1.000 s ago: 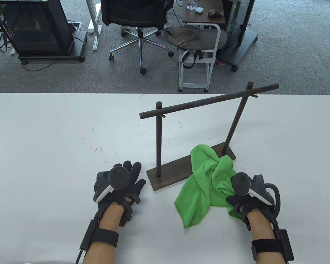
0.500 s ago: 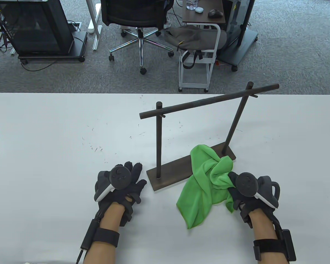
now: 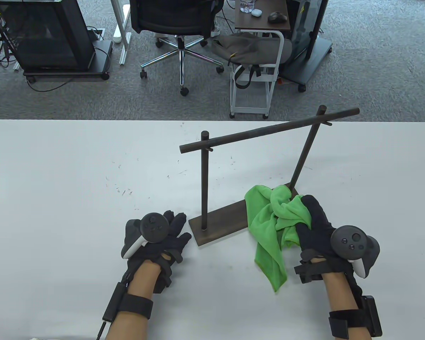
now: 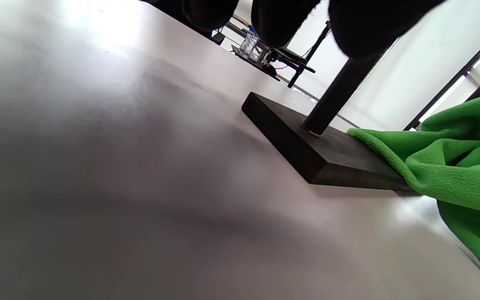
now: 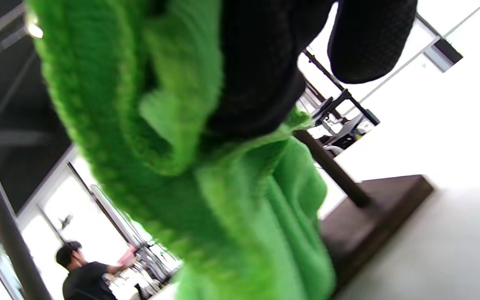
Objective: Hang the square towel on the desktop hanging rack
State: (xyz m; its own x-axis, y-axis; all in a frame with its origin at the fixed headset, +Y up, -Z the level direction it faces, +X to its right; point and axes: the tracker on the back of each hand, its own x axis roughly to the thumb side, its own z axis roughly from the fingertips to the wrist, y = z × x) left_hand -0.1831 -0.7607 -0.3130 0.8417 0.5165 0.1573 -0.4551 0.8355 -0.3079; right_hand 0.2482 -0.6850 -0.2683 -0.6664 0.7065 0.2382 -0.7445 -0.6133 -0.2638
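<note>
A crumpled green square towel (image 3: 269, 226) is lifted off the table in front of the dark wooden rack (image 3: 269, 131), partly over its base (image 3: 219, 221). My right hand (image 3: 310, 221) grips the bunched towel, and a tail hangs down to the left. In the right wrist view the towel (image 5: 190, 175) fills the frame under my fingers (image 5: 265, 62). My left hand (image 3: 170, 233) rests flat on the table, empty, just left of the base. The left wrist view shows the base (image 4: 323, 160) and the towel (image 4: 461, 175).
The rack's left post (image 3: 204, 180) stands close to my left hand. Its crossbar slopes up to the right above the towel. The white table (image 3: 56, 198) stretches to the left. An office chair (image 3: 179, 24) and a cart (image 3: 258, 71) stand beyond the far edge.
My right hand closed on the towel, moved forward toward the rack and lifted it; the towel's spread lower part drew up off the table. The left hand barely moved.
</note>
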